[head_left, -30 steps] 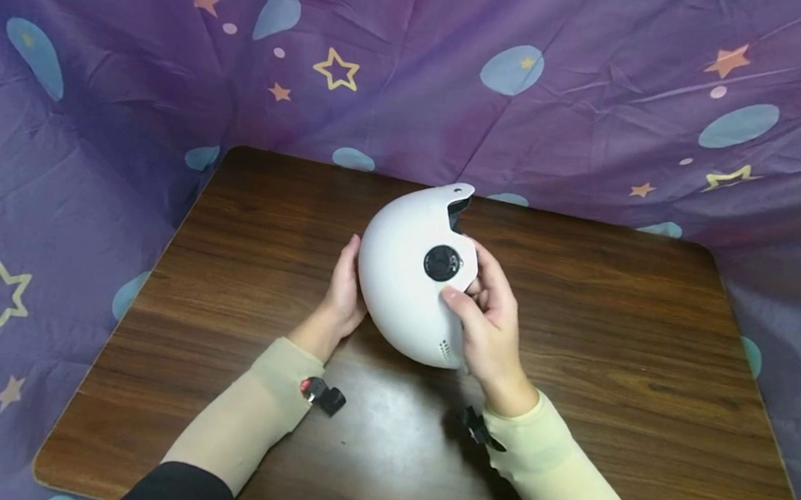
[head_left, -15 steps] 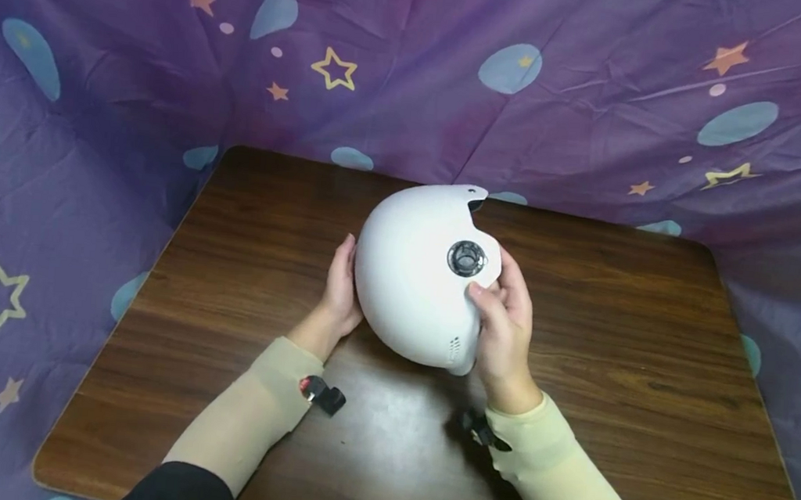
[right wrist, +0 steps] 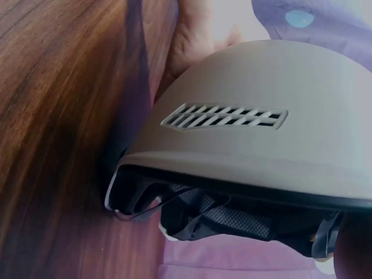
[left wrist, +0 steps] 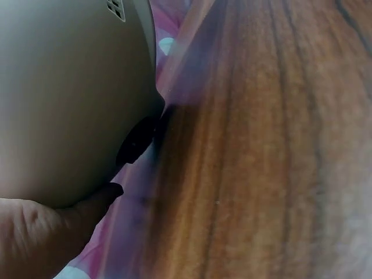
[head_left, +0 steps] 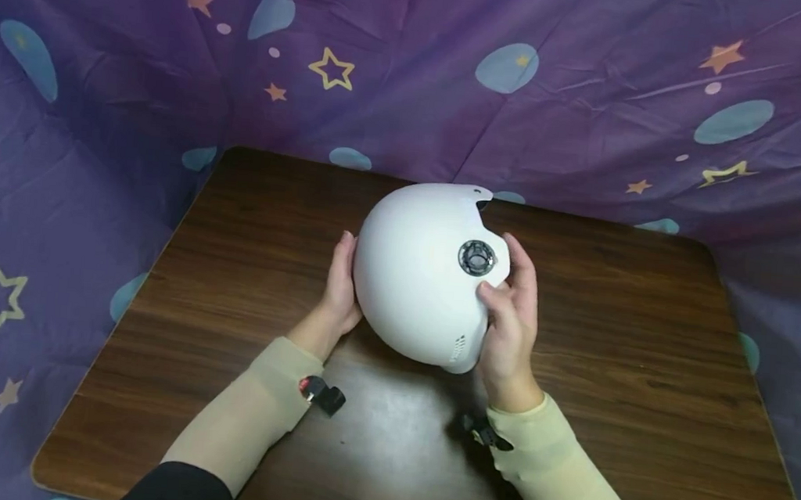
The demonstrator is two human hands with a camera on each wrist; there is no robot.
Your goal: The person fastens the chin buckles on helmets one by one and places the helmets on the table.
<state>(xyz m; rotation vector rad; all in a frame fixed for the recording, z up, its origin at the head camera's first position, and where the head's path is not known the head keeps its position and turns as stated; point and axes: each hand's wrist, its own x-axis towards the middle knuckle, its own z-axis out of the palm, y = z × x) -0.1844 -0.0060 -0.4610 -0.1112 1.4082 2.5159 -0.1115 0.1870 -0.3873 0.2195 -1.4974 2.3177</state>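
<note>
A white helmet [head_left: 416, 271] lies on its side between both hands over the brown table [head_left: 632, 362]. Its crown points left, its opening right, and a round black side piece [head_left: 477, 258] faces up. My left hand [head_left: 341, 288] cups the crown from the left, its other fingers hidden under the shell; its thumb [left wrist: 87, 215] lies along the shell in the left wrist view. At the opening, my right hand [head_left: 510, 329] grips the rim, thumb outside and fingers partly hidden behind it. Black padding [right wrist: 232, 218] and a slotted vent [right wrist: 226, 116] show in the right wrist view.
A purple cloth [head_left: 414, 71] with stars and blue spots hangs behind the table and on both sides. Small black wrist devices [head_left: 321, 395] are strapped over the pale sleeves [head_left: 246, 410]. The table's back edge runs just behind the helmet.
The helmet has turned, its opening and round side piece shifting right and slightly up. My right hand has moved right with the rim, while the left stays nearly in place.
</note>
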